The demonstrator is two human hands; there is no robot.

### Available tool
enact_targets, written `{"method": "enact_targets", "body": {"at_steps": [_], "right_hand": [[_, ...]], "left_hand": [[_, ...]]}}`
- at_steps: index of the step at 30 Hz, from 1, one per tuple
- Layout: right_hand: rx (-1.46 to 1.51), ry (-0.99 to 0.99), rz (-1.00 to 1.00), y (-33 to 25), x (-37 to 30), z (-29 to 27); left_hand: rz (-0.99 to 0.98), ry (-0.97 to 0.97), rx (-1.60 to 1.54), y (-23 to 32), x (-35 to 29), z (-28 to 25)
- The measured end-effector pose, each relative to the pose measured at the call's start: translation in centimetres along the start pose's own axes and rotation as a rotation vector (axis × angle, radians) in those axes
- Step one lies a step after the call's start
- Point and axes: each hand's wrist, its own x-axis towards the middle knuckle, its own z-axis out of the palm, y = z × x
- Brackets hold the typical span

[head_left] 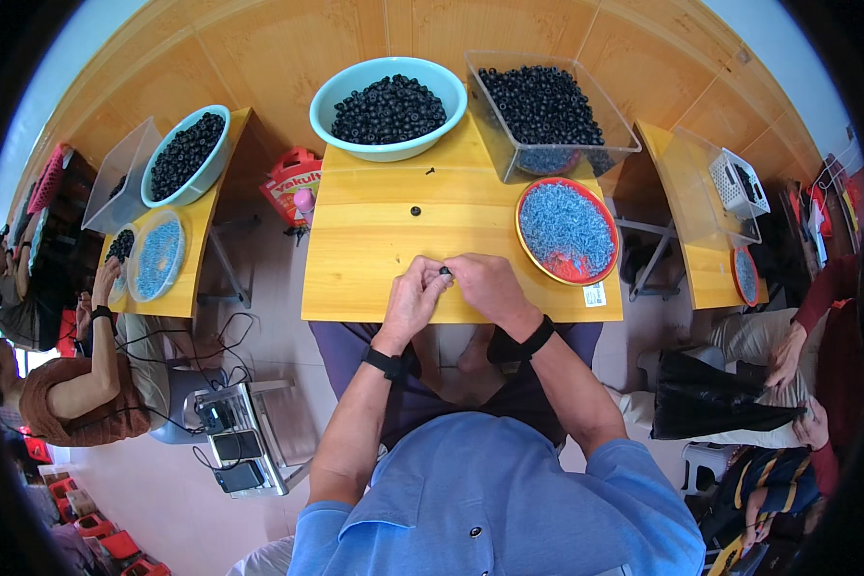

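Observation:
Over the front of the yellow table, my left hand pinches a small round black plastic part between thumb and fingers. My right hand meets it there, fingers closed at the part; whatever they grip is hidden. Another round black part lies alone on the wood, beyond my hands. Farther off is a tiny dark piece. To the right, a red plate with a yellow rim carries a heap of small slender blue pieces, with some red ones near its front.
A pale blue basin and a clear plastic bin, both full of black parts, stand at the table's back. A metal stool with devices and cables is at left. People sit at both sides; one holds a black bag.

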Motion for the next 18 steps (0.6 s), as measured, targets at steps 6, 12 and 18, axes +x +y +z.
{"method": "enact_targets", "body": {"at_steps": [6, 12, 18], "right_hand": [[-0.054, -0.02, -0.085, 0.1, 0.4, 0.2], [-0.091, -0.038, -0.099, -0.2, 0.8, 1.1], [-0.063, 0.093, -0.055, -1.0, -0.3, 1.7]], "left_hand": [[-0.019, -0.007, -0.039, -0.1, 0.1, -0.1], [-0.047, 0.028, -0.089, -0.1, 0.2, 0.0], [-0.089, 0.038, -0.123, 0.2, 0.2, 0.0]]}}
